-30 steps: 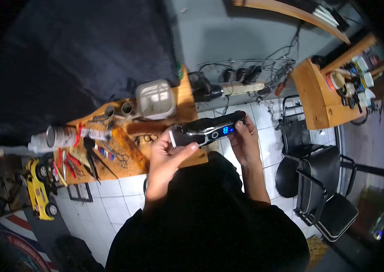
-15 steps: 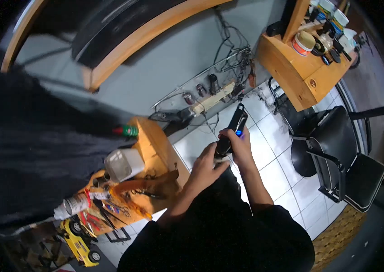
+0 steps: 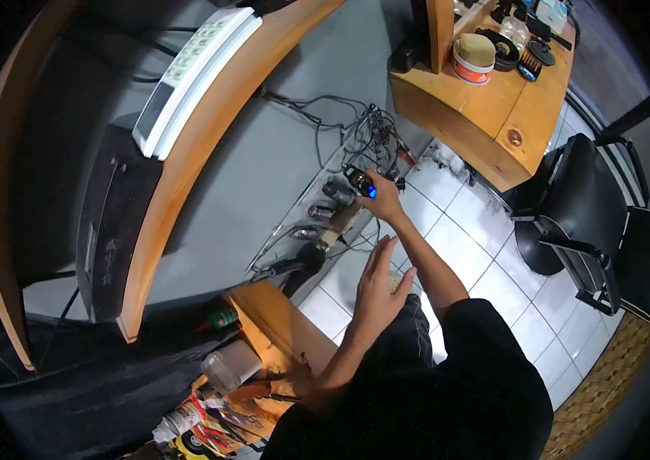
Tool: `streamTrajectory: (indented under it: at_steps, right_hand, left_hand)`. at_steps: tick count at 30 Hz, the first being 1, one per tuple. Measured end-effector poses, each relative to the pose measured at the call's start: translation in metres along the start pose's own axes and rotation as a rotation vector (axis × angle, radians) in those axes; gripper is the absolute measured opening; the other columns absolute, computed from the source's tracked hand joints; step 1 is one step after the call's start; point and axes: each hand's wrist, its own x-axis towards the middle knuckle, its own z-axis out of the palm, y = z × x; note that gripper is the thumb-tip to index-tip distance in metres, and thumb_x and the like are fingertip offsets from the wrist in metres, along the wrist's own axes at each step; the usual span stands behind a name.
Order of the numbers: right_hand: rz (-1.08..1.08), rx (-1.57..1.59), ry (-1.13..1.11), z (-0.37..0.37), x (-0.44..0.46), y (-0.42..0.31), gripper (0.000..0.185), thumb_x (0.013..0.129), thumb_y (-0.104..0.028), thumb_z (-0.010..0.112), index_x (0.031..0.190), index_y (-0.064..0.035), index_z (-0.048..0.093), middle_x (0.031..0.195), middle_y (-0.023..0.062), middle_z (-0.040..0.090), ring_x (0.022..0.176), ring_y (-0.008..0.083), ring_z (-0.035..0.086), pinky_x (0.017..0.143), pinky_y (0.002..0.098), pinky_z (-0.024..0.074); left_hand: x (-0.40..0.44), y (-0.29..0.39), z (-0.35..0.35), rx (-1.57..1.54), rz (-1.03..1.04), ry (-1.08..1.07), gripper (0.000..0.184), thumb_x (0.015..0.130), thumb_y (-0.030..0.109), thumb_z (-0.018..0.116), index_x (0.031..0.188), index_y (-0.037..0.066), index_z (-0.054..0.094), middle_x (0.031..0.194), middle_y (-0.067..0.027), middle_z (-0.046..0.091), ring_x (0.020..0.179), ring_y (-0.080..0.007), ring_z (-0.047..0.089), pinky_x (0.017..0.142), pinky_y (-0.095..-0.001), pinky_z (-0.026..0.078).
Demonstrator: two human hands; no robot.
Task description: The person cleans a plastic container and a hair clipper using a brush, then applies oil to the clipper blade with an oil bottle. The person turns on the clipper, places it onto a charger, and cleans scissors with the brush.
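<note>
My right hand grips a black hair clipper with a lit blue light, reaching out to the narrow wall rack. The clipper is beside another dark clipper on that rack; whether it touches the rack, I cannot tell. Several more clippers stand along the rack, and a hair dryer hangs at its near end. My left hand is held in the air over my lap, fingers stretched and thumb apart, with nothing in it.
Tangled cables hang on the wall above a power strip. At right stand a wooden counter with jars and brushes and a black chair. A wooden station at lower left holds a plastic tub, bottle and tools.
My right hand has carried the clipper forward to the wall rack. The left hand has let go of it and opened. The view has turned toward the wall.
</note>
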Motion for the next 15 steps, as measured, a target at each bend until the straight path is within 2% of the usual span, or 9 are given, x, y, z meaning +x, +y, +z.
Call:
streamTrajectory:
  at_steps: [5,8,15]
  right_hand:
    - [0.059,-0.030,-0.053,0.007,0.020,0.003,0.065,0.059,-0.016,0.076,0.118,-0.0037,0.053,0.097,0.0210,0.064,0.091,0.0394,0.062,0.080,0.0412,0.0491]
    - [-0.029,0.062,-0.061,0.015,0.023,0.022,0.064,0.059,-0.016,0.076,0.118,-0.0040,0.054,0.097,0.0214,0.063,0.092,0.0397,0.062,0.080,0.0415,0.0489]
    - [-0.016,0.040,-0.115,0.026,0.025,0.039,0.060,0.060,-0.013,0.076,0.115,-0.0043,0.054,0.096,0.0207,0.063,0.092,0.0405,0.061,0.080,0.0416,0.0484]
  left_hand:
    - [0.017,0.003,0.010,-0.030,0.010,-0.023,0.054,0.086,0.016,0.065,0.131,-0.003,0.043,0.135,-0.0255,0.046,0.125,-0.0378,0.046,0.103,-0.0419,0.038]
    - [0.020,0.003,0.008,-0.028,-0.021,-0.034,0.052,0.087,0.018,0.064,0.130,-0.003,0.045,0.135,-0.0264,0.045,0.127,-0.0389,0.045,0.103,-0.0429,0.037]
    - [0.020,-0.007,0.009,-0.026,-0.035,-0.021,0.050,0.087,0.019,0.064,0.129,-0.002,0.047,0.133,-0.0273,0.047,0.125,-0.0405,0.046,0.102,-0.0439,0.038]
